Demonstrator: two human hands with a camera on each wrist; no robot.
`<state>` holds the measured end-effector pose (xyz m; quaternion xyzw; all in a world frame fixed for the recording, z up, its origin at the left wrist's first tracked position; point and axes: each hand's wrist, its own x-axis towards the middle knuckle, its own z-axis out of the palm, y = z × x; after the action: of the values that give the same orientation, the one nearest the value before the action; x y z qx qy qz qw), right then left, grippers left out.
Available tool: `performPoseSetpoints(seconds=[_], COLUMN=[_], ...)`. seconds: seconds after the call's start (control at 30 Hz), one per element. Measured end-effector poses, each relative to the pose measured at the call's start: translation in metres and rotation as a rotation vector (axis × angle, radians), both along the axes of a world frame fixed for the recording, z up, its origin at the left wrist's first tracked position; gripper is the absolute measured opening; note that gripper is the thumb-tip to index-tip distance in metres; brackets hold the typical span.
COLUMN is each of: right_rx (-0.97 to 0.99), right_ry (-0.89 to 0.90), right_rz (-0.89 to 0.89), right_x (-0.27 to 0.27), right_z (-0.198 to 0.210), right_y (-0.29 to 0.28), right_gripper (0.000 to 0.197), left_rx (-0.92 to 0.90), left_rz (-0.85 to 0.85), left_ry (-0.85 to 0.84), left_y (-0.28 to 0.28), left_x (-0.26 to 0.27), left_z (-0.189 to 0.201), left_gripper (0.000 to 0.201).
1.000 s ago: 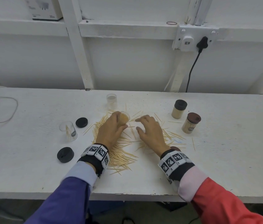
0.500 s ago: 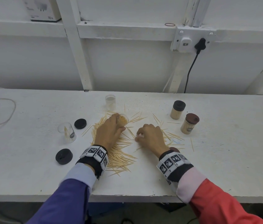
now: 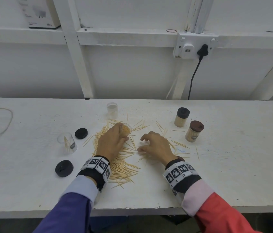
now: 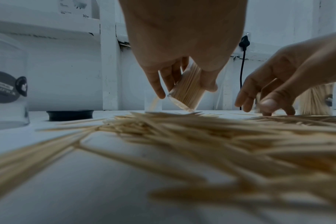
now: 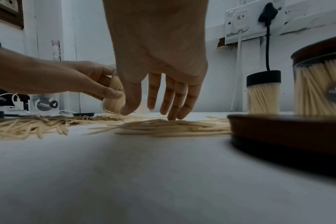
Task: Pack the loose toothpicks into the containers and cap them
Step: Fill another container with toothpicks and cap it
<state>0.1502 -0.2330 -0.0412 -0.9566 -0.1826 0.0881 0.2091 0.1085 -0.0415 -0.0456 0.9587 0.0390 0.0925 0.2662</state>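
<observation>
Tilting container (image 3: 126, 130), mouth toward right hand (image 3: 156, 147) | left hand (image 3: 111, 142) grip

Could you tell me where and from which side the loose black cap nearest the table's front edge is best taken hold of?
Take the black cap by its round side wall, coming straight down from above with thumb and fingers on opposite sides. It lies flat and low on the table, so only the rim offers purchase. Bare table surrounds it, and the near-empty clear container stands well behind, so the grip should be unobstructed.
</observation>
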Motion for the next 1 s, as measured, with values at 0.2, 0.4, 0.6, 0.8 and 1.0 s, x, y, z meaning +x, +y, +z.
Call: performPoseSetpoints(seconds=[0.2,0.4,0.6,0.8,1.0], right_rx=[-0.058,0.017,-0.043,-0.379,-0.325], right_ry=[0.042,0.048,0.01,0.111,0.012], right_rz=[-0.01,0.018,0.034,0.193,0.19], right_x=[-0.001,-0.001,-0.003,-0.004,-0.004], right_z=[-0.001,0.002,0.015,0.017,0.019], right_y=[-0.001,0.0,-0.009,-0.013,-0.007], right_gripper=[0.053,0.037,0.042,0.063,0.029], left_rx=[-0.014,0.008,0.014,0.018,0.032], left_rz=[0.011,0.003,-0.012,-0.024,-0.025], left_ry=[0.007,0.016,0.023,0.028,0.035], left_y=[0.0,0.0,0.001,0.001,0.0], left_x=[0.0,0.001,0.002,0.003,0.002], left_z=[-0.001,-0.002,-0.003,-0.003,-0.004], left_gripper=[0.056,0.057,0.057,0.057,0.057])
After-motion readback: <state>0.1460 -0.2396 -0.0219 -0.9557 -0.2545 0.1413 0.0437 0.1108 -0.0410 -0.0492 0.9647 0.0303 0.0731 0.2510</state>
